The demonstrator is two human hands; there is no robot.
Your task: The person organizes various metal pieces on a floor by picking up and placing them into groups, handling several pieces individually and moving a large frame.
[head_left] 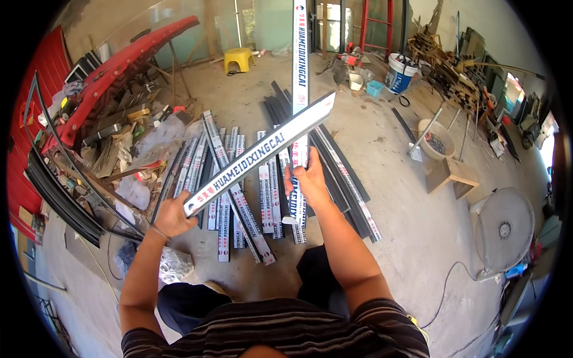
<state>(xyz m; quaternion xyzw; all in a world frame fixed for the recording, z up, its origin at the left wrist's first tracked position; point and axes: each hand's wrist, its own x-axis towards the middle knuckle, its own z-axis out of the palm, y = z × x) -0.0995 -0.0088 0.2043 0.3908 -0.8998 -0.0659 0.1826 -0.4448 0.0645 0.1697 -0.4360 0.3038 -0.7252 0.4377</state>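
My left hand is closed round the lower end of a metal profile covered with white printed film. This profile slants up to the right, its far end cut at an angle. A second film-covered profile stands nearly upright in the view, gripped near its lower end by my right hand. The slanted piece crosses in front of the upright one; whether they touch, I cannot tell. Below both hands, several film-covered profiles lie on the floor in loose rows. Dark grey profiles lie under and to the right of them.
A floor fan stands at the right, near a small wooden stool and a round tub. Farther off are a white-and-blue bucket and a yellow stool. Scrap and plastic bags crowd the left beneath a long red panel.
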